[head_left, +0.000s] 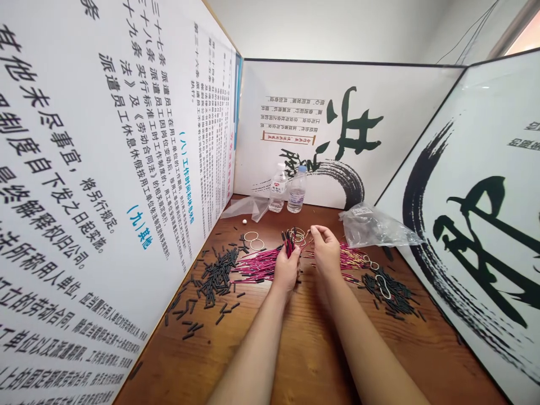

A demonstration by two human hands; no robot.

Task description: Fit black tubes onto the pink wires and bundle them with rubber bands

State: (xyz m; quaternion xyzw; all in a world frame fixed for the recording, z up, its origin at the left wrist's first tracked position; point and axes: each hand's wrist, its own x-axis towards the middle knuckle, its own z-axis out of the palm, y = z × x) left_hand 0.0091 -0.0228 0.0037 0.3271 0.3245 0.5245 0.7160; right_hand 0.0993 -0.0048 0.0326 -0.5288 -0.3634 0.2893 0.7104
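My left hand [287,270] is closed round a bundle of thin pink-red wires [289,241] with dark ends pointing up. Just right of it, the thumb and forefinger of my right hand [327,250] are pinched on a thin reddish strand, seemingly a wire; its detail is too small to make out. More pink-red wires [259,264] with dark ends lie on the table left of my left hand. Another spread of wires [352,259] with pale ends lies beyond my right hand, partly hidden by it. Pale rubber bands [297,236] rest behind the bundle.
Short black tubes lie in a left pile [217,275] and a right pile [392,295]. Two water bottles [296,191] stand at the back. A clear plastic bag [375,225] lies at right. Printed white panels [261,84] wall in the wooden table [295,349].
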